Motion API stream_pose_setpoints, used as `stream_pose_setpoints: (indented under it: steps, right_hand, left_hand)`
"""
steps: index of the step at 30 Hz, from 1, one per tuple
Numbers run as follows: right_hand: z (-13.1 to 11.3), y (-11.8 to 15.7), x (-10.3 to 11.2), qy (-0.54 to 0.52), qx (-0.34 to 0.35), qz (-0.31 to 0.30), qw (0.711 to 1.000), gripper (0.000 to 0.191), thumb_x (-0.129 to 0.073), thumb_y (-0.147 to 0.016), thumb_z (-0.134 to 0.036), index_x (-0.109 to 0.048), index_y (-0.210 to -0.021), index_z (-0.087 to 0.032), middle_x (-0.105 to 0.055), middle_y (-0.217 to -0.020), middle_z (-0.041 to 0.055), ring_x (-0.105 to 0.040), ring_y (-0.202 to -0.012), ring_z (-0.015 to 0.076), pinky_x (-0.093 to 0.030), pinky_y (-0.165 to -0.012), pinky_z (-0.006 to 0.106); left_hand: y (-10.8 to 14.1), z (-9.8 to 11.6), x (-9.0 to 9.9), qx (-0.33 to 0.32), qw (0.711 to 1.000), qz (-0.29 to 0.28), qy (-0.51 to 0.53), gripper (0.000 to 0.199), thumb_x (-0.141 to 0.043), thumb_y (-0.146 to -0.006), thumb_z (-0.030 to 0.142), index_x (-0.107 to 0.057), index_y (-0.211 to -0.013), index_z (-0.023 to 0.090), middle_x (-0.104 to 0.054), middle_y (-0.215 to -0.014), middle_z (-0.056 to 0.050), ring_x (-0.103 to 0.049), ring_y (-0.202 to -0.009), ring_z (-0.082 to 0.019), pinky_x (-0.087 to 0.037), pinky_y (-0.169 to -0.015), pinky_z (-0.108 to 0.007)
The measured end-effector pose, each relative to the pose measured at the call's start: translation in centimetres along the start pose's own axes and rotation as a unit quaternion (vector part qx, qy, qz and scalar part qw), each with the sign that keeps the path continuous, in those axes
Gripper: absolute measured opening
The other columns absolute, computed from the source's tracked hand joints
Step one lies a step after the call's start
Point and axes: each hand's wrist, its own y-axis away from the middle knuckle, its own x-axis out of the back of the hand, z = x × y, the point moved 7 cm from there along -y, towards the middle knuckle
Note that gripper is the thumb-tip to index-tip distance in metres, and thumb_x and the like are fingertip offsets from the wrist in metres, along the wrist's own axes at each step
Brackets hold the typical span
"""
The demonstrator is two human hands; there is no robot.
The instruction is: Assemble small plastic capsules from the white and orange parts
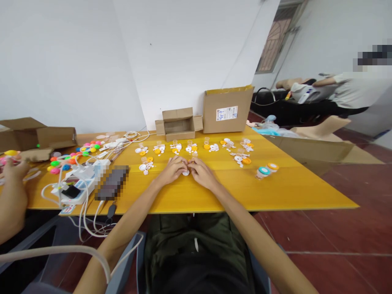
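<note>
My left hand [174, 170] and my right hand [200, 170] meet above the middle of the table, fingers bent and fingertips drawn together. Whatever lies between the fingertips is too small and covered to make out. A small white round piece [185, 173] shows just below them, between the two hands. Right behind my fingers stands a clear plastic cup [194, 154]. Farther back, several small groups of parts form a row, such as an orange disc [207, 147] with white perforated discs [214, 147]. One more orange ring [246, 161] lies to the right of my right hand.
Two capped clear containers, one teal-lidded [264, 171] and one orange-lidded [272, 167], stand at right. An open carton [179, 126] and a larger box [226, 110] are behind. Left are a power strip [81, 190], cables, a phone [112, 182], colourful balls and another person's hand [14, 171].
</note>
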Motion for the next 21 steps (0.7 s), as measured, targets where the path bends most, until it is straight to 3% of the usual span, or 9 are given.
stream_pose_setpoints:
  steps: [9, 16, 21]
  right_hand:
    - [0.38, -0.05, 0.08, -0.004, -0.018, 0.003, 1.0, 0.029, -0.053, -0.083, -0.003, -0.072, -0.083, -0.024, -0.065, -0.105, 0.0064, -0.063, -0.1, 0.0222, -0.053, -0.091, 0.036]
    - [-0.21, 0.06, 0.05, -0.002, 0.004, 0.001, 1.0, 0.031, -0.052, -0.084, -0.002, -0.073, -0.091, -0.024, -0.065, -0.108, 0.0066, -0.062, -0.104, 0.0214, -0.052, -0.092, 0.035]
    - [-0.09, 0.0, 0.13, 0.0, -0.002, 0.001, 1.0, 0.028, -0.053, -0.084, -0.002, -0.072, -0.086, -0.023, -0.065, -0.107, 0.0069, -0.063, -0.103, 0.0212, -0.053, -0.091, 0.034]
  left_hand:
    - [-0.07, 0.0, -0.03, -0.003, 1.0, 0.001, 0.001, 0.028, -0.051, -0.102, 0.032, -0.073, -0.086, 0.024, -0.066, -0.112, -0.006, -0.053, -0.108, -0.024, -0.038, -0.099, -0.04]
    - [0.0, 0.27, 0.14, -0.007, 1.0, 0.004, 0.009, 0.028, -0.051, -0.102, 0.031, -0.072, -0.085, 0.023, -0.065, -0.112, -0.007, -0.052, -0.11, -0.024, -0.038, -0.099, -0.041]
    - [0.0, 0.37, 0.21, -0.008, 1.0, 0.007, 0.007, 0.026, -0.052, -0.101, 0.03, -0.071, -0.086, 0.023, -0.066, -0.112, -0.006, -0.053, -0.109, -0.024, -0.038, -0.099, -0.04]
